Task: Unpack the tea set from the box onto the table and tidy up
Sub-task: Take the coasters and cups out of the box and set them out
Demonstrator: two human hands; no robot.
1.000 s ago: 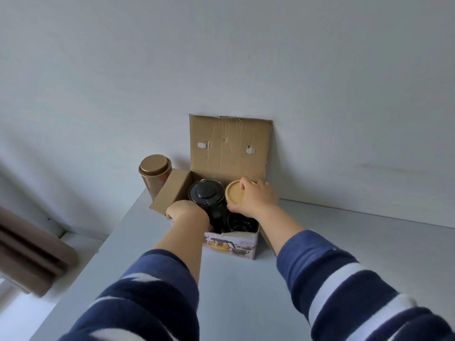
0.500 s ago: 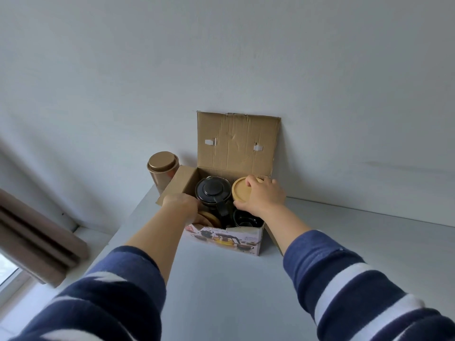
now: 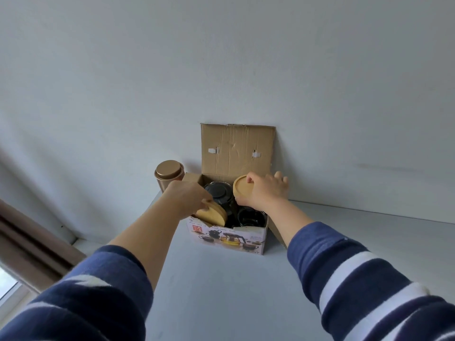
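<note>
An open cardboard box [image 3: 227, 237] with a printed tea-set picture on its front stands on the white table [image 3: 221, 291] against the wall, lid flap up. Inside sit a black teapot [image 3: 219, 194] and a dark glass cup [image 3: 251, 217]. My left hand [image 3: 187, 198] holds a stack of round wooden coasters [image 3: 213, 214], tilted at the box's front left corner. My right hand [image 3: 267, 189] grips another round wooden coaster [image 3: 242, 188], raised on edge above the box's right side.
A copper-coloured tin [image 3: 169, 175] with a lid stands on the table just left of the box, by the wall. A brown curtain [image 3: 32, 244] and a window sill lie at the lower left. The table's left edge runs close to the box.
Both hands have risen out of the box. The left hand now brings up a stack of wooden coasters, and the right hand has lifted and tilted its coaster higher.
</note>
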